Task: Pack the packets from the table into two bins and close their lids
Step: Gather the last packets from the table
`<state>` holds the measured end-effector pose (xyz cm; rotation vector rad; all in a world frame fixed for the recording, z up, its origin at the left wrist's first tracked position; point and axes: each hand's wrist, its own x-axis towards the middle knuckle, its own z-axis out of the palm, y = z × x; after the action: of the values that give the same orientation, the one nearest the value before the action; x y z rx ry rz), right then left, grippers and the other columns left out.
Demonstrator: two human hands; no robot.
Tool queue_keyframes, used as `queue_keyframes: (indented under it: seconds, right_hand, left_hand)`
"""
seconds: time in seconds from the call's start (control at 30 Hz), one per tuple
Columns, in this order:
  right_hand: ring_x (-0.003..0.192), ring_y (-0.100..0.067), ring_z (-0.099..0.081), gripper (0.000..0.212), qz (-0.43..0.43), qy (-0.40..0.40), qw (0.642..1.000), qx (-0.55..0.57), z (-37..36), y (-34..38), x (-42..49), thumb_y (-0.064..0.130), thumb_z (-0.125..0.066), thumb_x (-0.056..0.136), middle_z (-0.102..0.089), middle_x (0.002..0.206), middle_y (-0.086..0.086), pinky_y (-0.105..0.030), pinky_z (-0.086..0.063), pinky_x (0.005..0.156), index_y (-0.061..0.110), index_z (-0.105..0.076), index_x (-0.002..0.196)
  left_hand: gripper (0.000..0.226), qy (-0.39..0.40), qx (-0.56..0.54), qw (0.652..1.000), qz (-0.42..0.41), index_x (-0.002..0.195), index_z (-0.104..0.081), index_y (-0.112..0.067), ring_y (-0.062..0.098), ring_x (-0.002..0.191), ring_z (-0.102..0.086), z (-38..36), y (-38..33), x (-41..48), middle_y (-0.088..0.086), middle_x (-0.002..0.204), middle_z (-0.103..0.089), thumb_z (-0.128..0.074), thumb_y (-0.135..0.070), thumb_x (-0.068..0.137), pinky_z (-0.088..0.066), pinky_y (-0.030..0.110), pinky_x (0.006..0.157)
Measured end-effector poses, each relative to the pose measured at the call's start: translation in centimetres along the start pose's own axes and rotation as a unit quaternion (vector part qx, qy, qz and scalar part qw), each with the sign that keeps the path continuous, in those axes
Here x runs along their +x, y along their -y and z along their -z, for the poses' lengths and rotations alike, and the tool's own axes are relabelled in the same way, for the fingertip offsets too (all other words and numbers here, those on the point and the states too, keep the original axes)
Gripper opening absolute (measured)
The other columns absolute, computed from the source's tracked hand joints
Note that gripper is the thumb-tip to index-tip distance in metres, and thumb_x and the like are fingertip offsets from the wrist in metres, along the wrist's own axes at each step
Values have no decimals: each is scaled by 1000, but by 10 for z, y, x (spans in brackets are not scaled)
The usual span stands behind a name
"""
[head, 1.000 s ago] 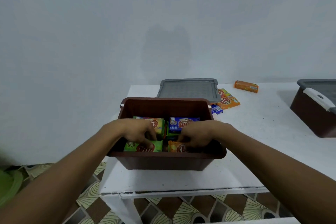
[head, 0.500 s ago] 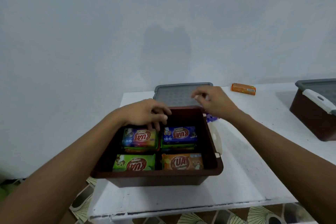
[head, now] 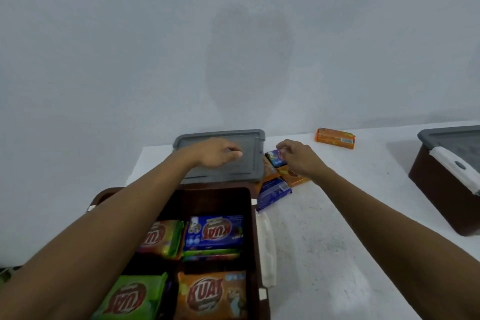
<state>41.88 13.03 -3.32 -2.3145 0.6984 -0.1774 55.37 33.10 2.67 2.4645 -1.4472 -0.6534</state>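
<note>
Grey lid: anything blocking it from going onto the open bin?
Nothing visible. The grey lid lies flat on the table just behind the open bin, left hand over it. The packets inside sit below the rim.

A plain pale grey-white wall (head: 233,34) fills the whole upper part of the view, unbroken and softly lit, with a faint darker shadow patch at its middle. Directly below the wall, a white worktop (head: 324,241) butts against it; its painted surface is speckled and slightly worn. Left of the worktop, the wall runs on downward.
</note>
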Motion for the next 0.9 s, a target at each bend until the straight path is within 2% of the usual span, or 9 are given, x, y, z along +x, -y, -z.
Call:
queue_keyframes:
  seconds: [0.1,0.17,0.23,0.37,0.53,0.63,0.7,0.83,0.9]
  right_hand:
    - [112,-23,-56,33,43,56,981,-179,9,-36,5,28,-44,99,-58,132,-7,-38,-51,91,22,-54,130]
    - [123,-19,-48,38,91,84,967,-221,13,-59,0,37,-44,99,-49,143,0,-39,-44,100,27,-52,135]
    - [126,-14,-44,42,132,69,959,-243,21,-76,-9,47,-46,97,-47,143,7,-39,-40,99,31,-53,135]
    - [117,-12,-47,48,119,78,964,-226,42,-98,-16,58,-55,88,-56,125,10,-39,-38,94,35,-52,130]
    - [107,-15,-49,52,54,133,959,-243,67,-113,-19,57,-59,87,-56,119,2,-38,-42,92,27,-51,129]
    - [99,-14,-52,47,37,131,970,-201,73,-120,-25,52,-66,84,-56,115,1,-35,-49,87,24,-52,120]
    - [94,-14,-57,45,21,112,982,-149,74,-124,-32,46,-71,82,-58,112,1,-36,-54,83,25,-49,115]
    - [88,-15,-63,47,-4,91,991,-102,75,-129,-42,42,-74,80,-62,108,1,-39,-59,76,29,-41,111]
    - [89,-17,-63,48,-17,88,992,-93,77,-129,-43,42,-75,80,-62,110,-1,-39,-59,76,29,-42,112]
  left_hand:
    - [47,58,27,997,36,135,-54,-16,21,125,-49,-3,1,21,3,140,-53,-38,-44,101,-34,33,107]
    - [47,60,37,997,45,132,-55,-17,21,121,-51,-6,2,32,2,137,-55,-38,-47,101,-37,35,105]
    - [46,34,33,998,43,132,-56,-17,21,121,-52,-7,-2,42,2,135,-56,-39,-45,100,-38,33,101]
    - [40,-5,38,999,-4,129,-57,-13,22,120,-52,-6,-28,67,6,132,-57,-45,-38,100,-40,34,100]
    - [45,37,120,992,-34,135,-50,-20,22,122,-49,-22,-69,124,3,138,-52,-45,-46,98,-41,36,100]
    - [45,55,177,983,-13,132,-47,-17,27,113,-53,-49,-89,156,8,129,-54,-49,-43,96,-45,36,89]
    - [46,43,197,980,4,131,-43,-13,28,109,-54,-65,-96,170,13,127,-52,-57,-34,92,-47,37,84]
    - [66,3,175,984,14,135,-37,-10,33,110,-52,-73,-94,180,12,128,-39,-73,-23,80,-50,42,85]
    - [49,-17,179,984,-14,122,-47,-9,32,108,-52,-70,-96,181,12,121,-42,-71,-21,81,-48,41,86]
